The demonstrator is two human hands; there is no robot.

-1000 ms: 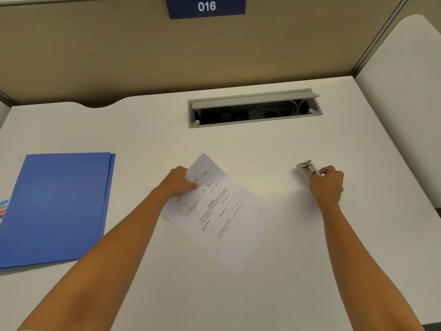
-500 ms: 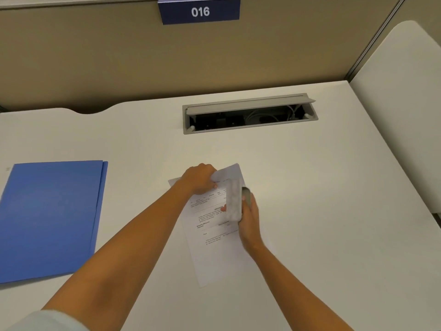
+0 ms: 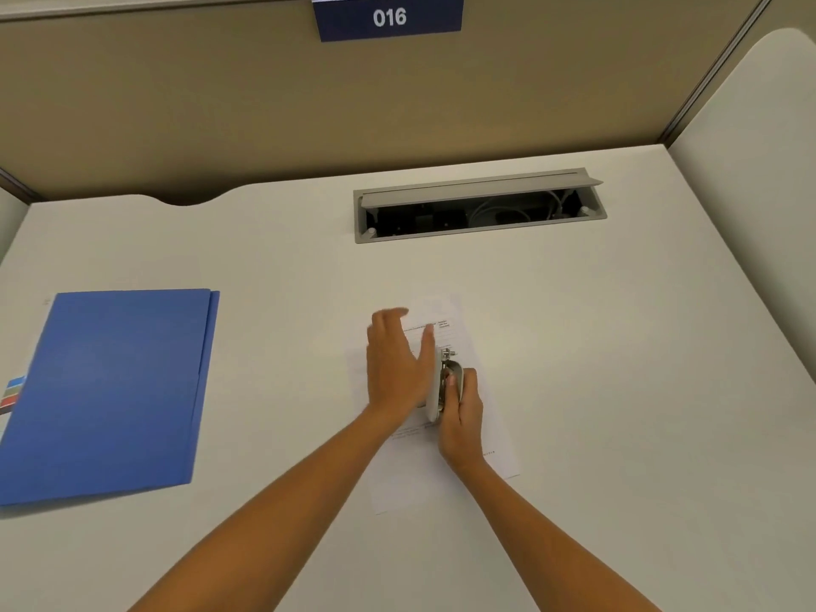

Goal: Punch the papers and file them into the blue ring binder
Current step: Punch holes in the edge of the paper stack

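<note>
White paper lies flat on the desk, right under both hands. Its long side runs away from the person, leaning a little to the left at the far end.

The right hand is curled round a small metal hole punch. The punch stands on the paper, and its long side runs the same way as the paper's long side. The left hand is just beside the punch, on its left. It lies flat on the paper with the fingers straight and a bit spread, holding the sheet down. I cannot tell if the paper edge is inside the punch slot, because the hands hide it.

The blue ring binder is shut. It lies well off to the left of the left hand, so that hand is the nearer one to it. Some coloured tabs peek out at its left edge.

A second ago the right hand was far out to the right, grabbing the punch, and the left hand pinched the top of the tilted paper. Half a second ago the punch came over the paper. Now the paper lies straighter, and the left hand has let go and lies flat on it.

I think the punching is about to start.
</note>
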